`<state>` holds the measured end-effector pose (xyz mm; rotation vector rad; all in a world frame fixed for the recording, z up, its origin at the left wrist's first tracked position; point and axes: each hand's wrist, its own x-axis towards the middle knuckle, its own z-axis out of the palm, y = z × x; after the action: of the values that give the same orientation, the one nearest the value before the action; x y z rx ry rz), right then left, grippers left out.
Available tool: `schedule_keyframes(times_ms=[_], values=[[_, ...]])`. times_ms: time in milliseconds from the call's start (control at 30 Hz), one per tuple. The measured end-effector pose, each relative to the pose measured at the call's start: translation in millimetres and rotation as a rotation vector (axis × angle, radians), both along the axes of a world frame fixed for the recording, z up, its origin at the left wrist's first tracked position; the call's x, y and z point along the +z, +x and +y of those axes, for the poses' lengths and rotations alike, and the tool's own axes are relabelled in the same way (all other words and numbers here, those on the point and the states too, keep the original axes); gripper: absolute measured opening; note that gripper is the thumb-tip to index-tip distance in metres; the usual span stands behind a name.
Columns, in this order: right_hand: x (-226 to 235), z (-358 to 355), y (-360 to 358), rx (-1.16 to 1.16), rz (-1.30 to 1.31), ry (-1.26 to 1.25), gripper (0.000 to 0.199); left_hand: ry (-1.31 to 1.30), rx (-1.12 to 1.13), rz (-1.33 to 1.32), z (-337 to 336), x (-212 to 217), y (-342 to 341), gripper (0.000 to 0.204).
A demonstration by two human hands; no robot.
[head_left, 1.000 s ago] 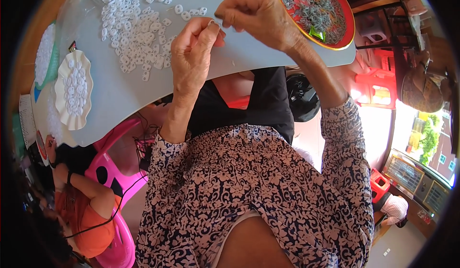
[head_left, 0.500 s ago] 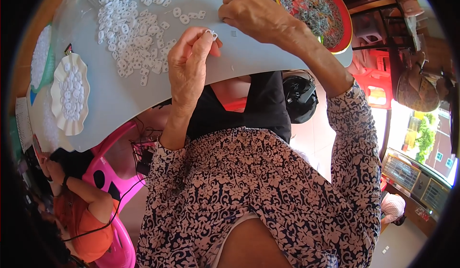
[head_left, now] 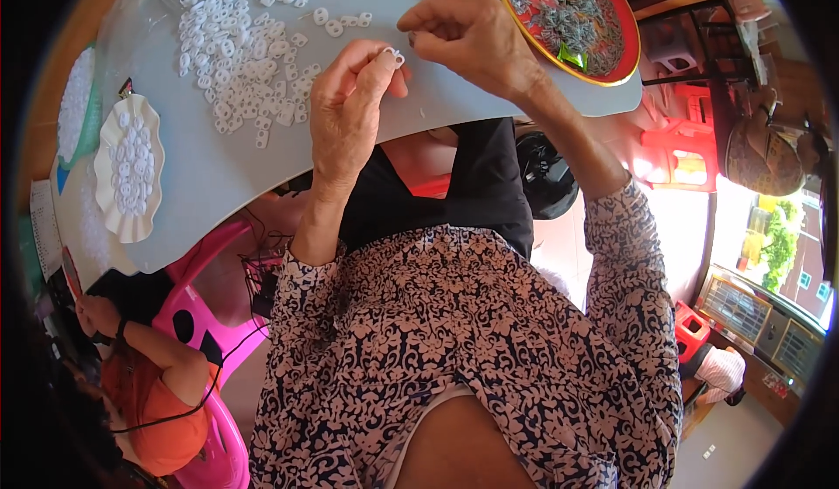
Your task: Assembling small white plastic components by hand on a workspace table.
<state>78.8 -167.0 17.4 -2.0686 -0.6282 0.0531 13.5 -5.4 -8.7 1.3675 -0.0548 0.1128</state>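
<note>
My left hand [head_left: 348,109] pinches a small white two-holed plastic piece [head_left: 398,58] between thumb and forefinger. Close by on its right, my right hand [head_left: 476,41] has its thumb and fingertips pressed together, with a gap between it and the white piece. A tiny dark spot shows at its fingertips, too small to name. Left of my hands, many loose white two-holed pieces [head_left: 249,69] spread over the grey table [head_left: 210,179]. Beyond my left hand, several more white pieces [head_left: 335,27] lie apart from the pile.
A red round tray [head_left: 631,39] with small grey pieces and a bright green item [head_left: 572,57] stands at the far right. On the left are a cream wavy-edged dish [head_left: 112,218] of white pieces and a green container [head_left: 86,144]. Another person [head_left: 170,393] sits at lower left.
My right hand has come slightly down and right, its fingertips now level with the white piece. My left hand has shifted a little right. The green item in the tray has come into view.
</note>
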Motion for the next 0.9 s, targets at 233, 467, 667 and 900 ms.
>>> schedule_keyframes(times_ms=[233, 467, 667, 900], values=[[-28.0, -11.8, -18.8, 0.010, 0.230, 0.552, 0.011, 0.098, -0.072, -0.007, -3.9, 5.1, -1.8, 0.019], [-25.1, -12.5, -18.5, 0.108, 0.255, 0.606, 0.015, 0.104, -0.087, -0.019, -15.0, 3.2, 0.0, 0.019], [-20.5, -13.6, -21.8, 0.150, 0.309, 0.619, 0.023, 0.066, -0.108, 0.029, -11.1, 5.0, 1.0, 0.020], [-19.3, -12.8, -21.6, 0.135, 0.323, 0.616, 0.025, 0.139, -0.164, 0.053, -3.6, 6.5, 5.9, 0.020]])
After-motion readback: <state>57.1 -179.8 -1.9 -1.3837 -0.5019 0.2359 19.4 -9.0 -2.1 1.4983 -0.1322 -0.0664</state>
